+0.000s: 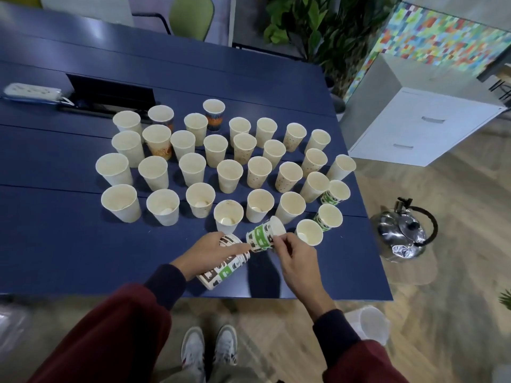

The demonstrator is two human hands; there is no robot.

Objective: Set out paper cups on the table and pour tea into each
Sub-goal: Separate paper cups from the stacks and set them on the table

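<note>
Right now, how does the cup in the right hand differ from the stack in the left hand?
The cup in the right hand is single; the stack in the left hand is several cups nested. Fingertips pinch the cup's side; the whole hand wraps the stack. Both are tilted and share a green, black and white print.

Some thirty upright paper cups [229, 175] are set in rough rows on the blue table [55, 244]; a white power strip [31, 92] is laid at its far left.
</note>
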